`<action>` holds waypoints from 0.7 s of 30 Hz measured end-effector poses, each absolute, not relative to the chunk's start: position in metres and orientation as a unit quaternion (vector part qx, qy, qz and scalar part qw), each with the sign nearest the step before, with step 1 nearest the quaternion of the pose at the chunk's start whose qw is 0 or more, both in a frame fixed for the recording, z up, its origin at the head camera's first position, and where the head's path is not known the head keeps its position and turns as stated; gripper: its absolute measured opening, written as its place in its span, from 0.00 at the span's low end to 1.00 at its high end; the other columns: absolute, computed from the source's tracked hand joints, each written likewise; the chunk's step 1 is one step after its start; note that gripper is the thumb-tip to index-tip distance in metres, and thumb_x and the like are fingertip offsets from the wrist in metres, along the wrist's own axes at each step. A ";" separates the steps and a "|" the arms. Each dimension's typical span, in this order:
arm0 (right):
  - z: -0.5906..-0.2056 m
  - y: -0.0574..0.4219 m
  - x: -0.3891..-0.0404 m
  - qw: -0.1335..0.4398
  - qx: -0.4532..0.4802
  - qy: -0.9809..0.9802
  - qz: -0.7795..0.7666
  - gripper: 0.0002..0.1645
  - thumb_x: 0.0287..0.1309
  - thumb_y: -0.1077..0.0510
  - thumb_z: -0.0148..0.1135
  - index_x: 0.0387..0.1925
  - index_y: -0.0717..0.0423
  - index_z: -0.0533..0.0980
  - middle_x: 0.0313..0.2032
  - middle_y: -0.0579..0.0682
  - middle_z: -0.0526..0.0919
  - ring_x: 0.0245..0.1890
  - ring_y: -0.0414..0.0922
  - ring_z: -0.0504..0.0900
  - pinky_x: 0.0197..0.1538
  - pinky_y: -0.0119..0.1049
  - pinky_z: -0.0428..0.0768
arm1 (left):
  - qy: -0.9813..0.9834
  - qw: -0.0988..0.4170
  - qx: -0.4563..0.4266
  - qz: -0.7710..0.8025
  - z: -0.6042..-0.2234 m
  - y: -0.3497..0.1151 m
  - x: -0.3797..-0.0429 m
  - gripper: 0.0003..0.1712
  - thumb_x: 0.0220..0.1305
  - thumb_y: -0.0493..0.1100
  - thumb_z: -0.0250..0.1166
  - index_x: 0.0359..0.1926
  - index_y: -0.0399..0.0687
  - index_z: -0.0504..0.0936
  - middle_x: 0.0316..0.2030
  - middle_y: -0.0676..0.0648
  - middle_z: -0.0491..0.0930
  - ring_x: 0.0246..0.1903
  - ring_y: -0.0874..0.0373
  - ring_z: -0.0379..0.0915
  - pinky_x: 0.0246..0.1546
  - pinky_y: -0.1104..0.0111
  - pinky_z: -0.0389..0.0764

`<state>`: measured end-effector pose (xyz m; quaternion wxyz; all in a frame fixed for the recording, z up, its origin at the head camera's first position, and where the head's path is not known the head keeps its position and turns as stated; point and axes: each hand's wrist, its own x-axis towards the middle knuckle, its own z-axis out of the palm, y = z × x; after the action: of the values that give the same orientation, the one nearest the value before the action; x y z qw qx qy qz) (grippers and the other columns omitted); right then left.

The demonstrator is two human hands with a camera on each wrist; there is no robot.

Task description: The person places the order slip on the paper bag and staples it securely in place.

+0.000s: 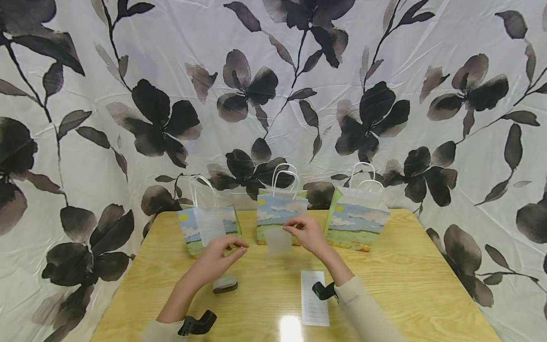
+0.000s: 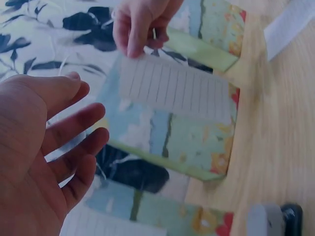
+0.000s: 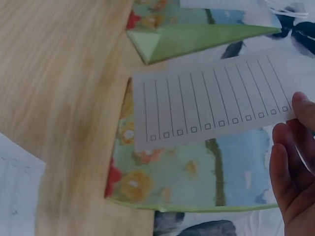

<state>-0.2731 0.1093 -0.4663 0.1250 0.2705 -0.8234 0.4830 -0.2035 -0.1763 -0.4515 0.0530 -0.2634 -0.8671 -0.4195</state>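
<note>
My right hand (image 1: pixel 308 233) pinches a lined paper slip (image 3: pixel 211 101) by one end between thumb and fingertips. The slip has a row of small checkboxes and overlaps the front of the middle paper bag (image 1: pixel 279 209). My left hand (image 2: pixel 54 142) is to the left of the slip, fingers loosely bent and apart, holding nothing. Behind it stands the left paper bag (image 1: pixel 231 221), with another lined slip (image 1: pixel 210 227) on its front. Below the left hand lies a small grey-and-dark stapler (image 1: pixel 225 285) on the table.
A right paper bag (image 1: pixel 359 223) with white handles stands at the back of the wooden table (image 1: pixel 265 294). A printed paper strip (image 1: pixel 315 304) lies near my right forearm. Behind the table hangs a floral cloth (image 1: pixel 307 118).
</note>
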 end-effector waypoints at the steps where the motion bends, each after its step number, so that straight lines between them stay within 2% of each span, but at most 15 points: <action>1: -0.464 0.110 -0.275 0.136 0.271 -0.823 0.480 0.02 0.58 0.63 0.68 0.32 0.58 0.86 0.30 0.47 0.84 0.24 0.41 0.80 0.28 0.34 0.78 | -0.864 0.056 -0.273 -0.420 -0.449 -0.172 -0.206 0.08 0.70 0.51 0.60 0.45 0.59 0.83 0.42 0.56 0.82 0.39 0.61 0.76 0.39 0.61 0.77; 7: -0.452 0.112 -0.286 0.161 0.274 -0.832 0.454 0.02 0.58 0.62 0.69 0.33 0.58 0.86 0.26 0.45 0.85 0.21 0.40 0.80 0.25 0.33 0.77 | -0.858 0.076 -0.284 -0.421 -0.438 -0.152 -0.222 0.05 0.68 0.43 0.63 0.43 0.56 0.83 0.48 0.49 0.80 0.48 0.53 0.75 0.40 0.52 0.77; 12: -0.446 0.115 -0.294 0.169 0.280 -0.841 0.430 0.03 0.57 0.61 0.70 0.32 0.57 0.86 0.25 0.45 0.85 0.20 0.38 0.81 0.24 0.31 0.77 | -0.862 0.096 -0.294 -0.401 -0.427 -0.137 -0.235 0.08 0.67 0.40 0.65 0.46 0.46 0.83 0.53 0.41 0.77 0.53 0.49 0.73 0.45 0.52 0.76; 16: -0.440 0.120 -0.301 0.191 0.287 -0.835 0.429 0.03 0.56 0.61 0.70 0.31 0.58 0.86 0.25 0.47 0.85 0.20 0.42 0.82 0.23 0.31 0.77 | -0.859 0.113 -0.305 -0.396 -0.415 -0.125 -0.247 0.11 0.66 0.38 0.65 0.47 0.40 0.83 0.53 0.40 0.77 0.53 0.48 0.73 0.48 0.51 0.76; 21: -0.433 0.123 -0.307 0.219 0.289 -0.839 0.406 0.03 0.56 0.60 0.71 0.31 0.56 0.86 0.26 0.46 0.86 0.20 0.37 0.79 0.25 0.32 0.77 | -0.862 0.127 -0.284 -0.400 -0.404 -0.116 -0.263 0.12 0.65 0.38 0.65 0.48 0.38 0.82 0.53 0.40 0.75 0.53 0.47 0.71 0.49 0.50 0.74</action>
<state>-0.3066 0.1229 -0.4333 0.2194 0.2893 -0.8389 0.4055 -0.2633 -0.1163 -0.4044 0.1274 -0.2839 -0.8620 -0.4001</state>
